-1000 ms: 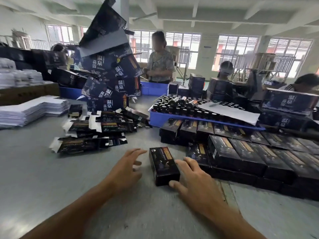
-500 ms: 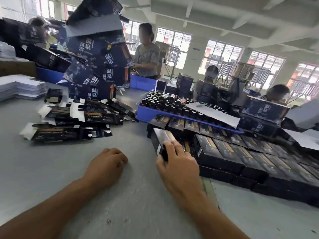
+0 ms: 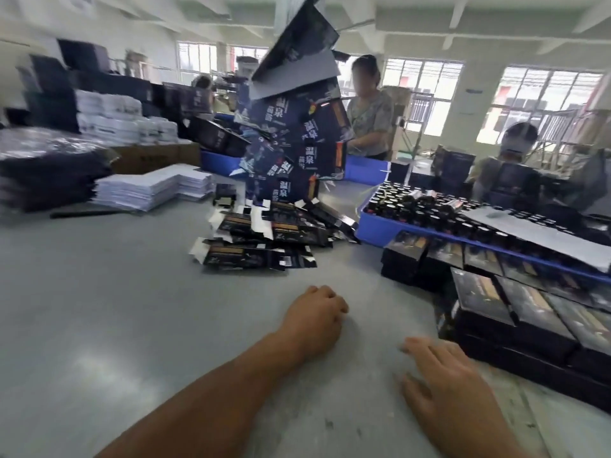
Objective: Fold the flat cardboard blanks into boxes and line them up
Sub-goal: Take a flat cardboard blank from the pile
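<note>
Flat black cardboard blanks with white flaps lie in a loose pile on the grey table, beyond my hands. Folded black boxes stand packed side by side in rows at the right. My left hand rests on the table with its fingers curled and holds nothing. Nearer to me, my right hand lies flat with its fingers spread, empty, just left of the nearest row of boxes.
A leaning tower of large dark printed cartons rises behind the blanks. A blue tray of dark bottles sits behind the boxes. White sheet stacks and dark stacks lie at the left. Two people work at the far side.
My right hand has let go of the folded box, which now sits in the rows at the right, and has drawn back towards me. The view has swung left.
</note>
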`<state>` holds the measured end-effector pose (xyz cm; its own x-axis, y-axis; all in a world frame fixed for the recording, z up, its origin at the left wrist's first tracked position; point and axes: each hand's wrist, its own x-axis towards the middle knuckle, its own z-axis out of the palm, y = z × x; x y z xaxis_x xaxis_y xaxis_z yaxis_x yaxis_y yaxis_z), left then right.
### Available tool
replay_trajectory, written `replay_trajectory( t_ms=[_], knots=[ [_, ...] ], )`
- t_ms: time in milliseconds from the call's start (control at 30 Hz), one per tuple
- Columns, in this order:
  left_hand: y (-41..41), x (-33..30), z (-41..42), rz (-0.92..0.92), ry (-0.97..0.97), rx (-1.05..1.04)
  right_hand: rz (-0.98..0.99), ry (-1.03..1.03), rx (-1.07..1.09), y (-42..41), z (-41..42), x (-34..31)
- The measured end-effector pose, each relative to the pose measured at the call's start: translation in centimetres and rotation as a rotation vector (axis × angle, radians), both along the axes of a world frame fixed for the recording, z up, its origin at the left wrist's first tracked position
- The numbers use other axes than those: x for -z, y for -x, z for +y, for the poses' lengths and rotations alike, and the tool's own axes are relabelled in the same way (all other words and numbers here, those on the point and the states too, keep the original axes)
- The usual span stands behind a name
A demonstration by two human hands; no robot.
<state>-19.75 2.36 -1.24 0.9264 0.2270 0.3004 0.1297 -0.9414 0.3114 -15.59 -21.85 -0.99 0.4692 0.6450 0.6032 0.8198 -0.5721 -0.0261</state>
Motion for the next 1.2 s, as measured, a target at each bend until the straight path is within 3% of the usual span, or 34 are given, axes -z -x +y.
replay_trajectory(
  t_ms=[200,367,500,600,667,867,1200],
  knots=[
    [0.2,-0.2,5.9,-0.081,-0.037,-0.401,0.113,0.005,-0.065,0.4,0.6,0.4],
    [1.6,0.3,9.9,0.218,0.074,-0.602,0.301,0.045,-0.071,0.2,-0.3,0.2],
    [1.7,-0.9,6.9,0.394,-0.031,-0.536,0.384,0.087,-0.07,0.5,-0.6,0.1],
    [1.8,-1.6,2.7,0.321,-0.246,-0.374,0.414,0.078,-0.078,0.4,-0.2,0.3],
    [1.4,-1.5,-0.2,0.255,-0.277,-0.224,0.422,0.035,-0.086,0.2,-0.6,0.2],
    [0.7,-0.9,-1.2,0.164,-0.158,-0.06,0.482,0.087,-0.099,0.2,-1.1,0.0],
    [-0.1,-0.2,2.3,0.329,0.01,-0.082,0.524,0.079,-0.092,0.4,-1.3,-0.2]
  ],
)
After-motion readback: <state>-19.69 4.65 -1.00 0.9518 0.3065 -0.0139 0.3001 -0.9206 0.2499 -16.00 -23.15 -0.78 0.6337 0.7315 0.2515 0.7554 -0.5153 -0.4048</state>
